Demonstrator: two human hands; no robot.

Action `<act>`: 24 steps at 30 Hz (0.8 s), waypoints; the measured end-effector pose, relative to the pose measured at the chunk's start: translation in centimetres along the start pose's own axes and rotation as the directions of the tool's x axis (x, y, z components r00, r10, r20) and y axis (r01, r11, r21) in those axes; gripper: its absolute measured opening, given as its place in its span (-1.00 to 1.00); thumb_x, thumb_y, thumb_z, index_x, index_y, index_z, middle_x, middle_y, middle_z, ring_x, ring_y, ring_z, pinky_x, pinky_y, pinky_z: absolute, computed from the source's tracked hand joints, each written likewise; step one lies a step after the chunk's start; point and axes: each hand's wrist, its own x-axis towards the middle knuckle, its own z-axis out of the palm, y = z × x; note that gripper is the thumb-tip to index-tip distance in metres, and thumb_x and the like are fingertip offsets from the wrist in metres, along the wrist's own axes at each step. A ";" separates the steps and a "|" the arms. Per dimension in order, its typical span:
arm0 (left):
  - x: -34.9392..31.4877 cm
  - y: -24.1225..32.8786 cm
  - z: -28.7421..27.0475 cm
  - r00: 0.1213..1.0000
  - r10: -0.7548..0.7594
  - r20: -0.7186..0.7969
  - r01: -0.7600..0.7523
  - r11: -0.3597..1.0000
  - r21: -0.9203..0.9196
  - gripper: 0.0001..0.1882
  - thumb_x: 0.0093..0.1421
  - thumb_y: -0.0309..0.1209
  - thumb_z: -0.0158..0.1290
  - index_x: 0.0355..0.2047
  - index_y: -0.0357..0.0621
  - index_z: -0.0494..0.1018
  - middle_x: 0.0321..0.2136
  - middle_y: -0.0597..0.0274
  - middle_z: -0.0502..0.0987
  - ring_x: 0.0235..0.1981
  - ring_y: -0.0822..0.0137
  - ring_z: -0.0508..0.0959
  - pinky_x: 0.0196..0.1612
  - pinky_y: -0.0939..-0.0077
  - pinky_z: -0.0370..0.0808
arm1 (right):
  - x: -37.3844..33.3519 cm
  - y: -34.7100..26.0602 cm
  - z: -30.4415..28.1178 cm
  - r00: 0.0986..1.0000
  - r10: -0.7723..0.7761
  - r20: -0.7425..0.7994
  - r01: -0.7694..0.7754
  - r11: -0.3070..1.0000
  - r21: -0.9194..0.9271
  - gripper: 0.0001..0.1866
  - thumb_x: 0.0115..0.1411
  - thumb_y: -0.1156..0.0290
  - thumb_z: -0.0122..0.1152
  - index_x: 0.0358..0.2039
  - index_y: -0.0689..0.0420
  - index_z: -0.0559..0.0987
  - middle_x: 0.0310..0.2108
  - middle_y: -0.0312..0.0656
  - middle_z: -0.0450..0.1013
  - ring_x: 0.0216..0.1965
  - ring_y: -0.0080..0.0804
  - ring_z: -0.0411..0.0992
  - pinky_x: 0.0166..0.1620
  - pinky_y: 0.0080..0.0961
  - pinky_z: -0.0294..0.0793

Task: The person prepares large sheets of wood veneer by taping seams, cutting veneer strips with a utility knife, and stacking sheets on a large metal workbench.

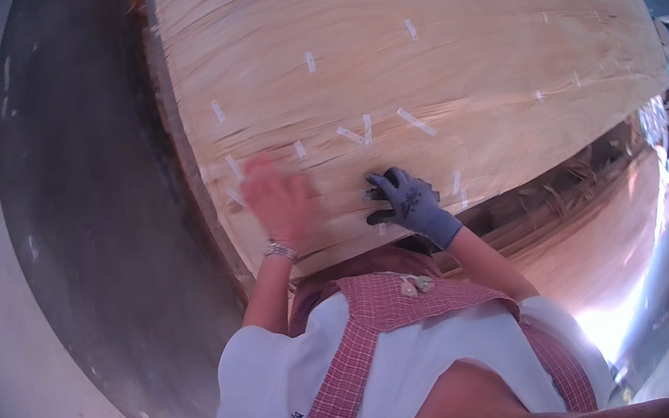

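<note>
Head view: wood sheet (pixel 493 52) seems thin, brittle — hold its near edge (pixel 522 177); right hand (pixel 410 201), fingers spread; left hand (pixel 279 202) blurred — can't tell.

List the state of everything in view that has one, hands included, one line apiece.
Wood sheet: lying flat, with crack-like lines in its surface
Tape strips: stuck on the sheet, at differing angles
Left hand: bare, blurred; contact unclear
Right hand: gloved, thumb and fingers apart, at the sheet
Wristband: worn on the left wrist
Checked apron: worn over a white shirt
</note>
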 end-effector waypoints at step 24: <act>0.4 -2.8 -23.3 0.907 -0.297 0.299 0.381 0.276 -0.883 -0.69 0.26 -0.34 0.09 -0.10 -0.33 0.48 -0.23 0.20 0.57 -0.25 0.43 0.57 -0.16 0.53 0.52 | -6.2 -3.5 -15.0 0.906 -0.054 -0.419 0.122 0.983 0.136 -0.43 0.04 -0.02 0.35 0.00 -0.01 0.48 -0.34 -0.20 0.42 -0.39 -0.20 0.50 -0.36 -0.32 0.53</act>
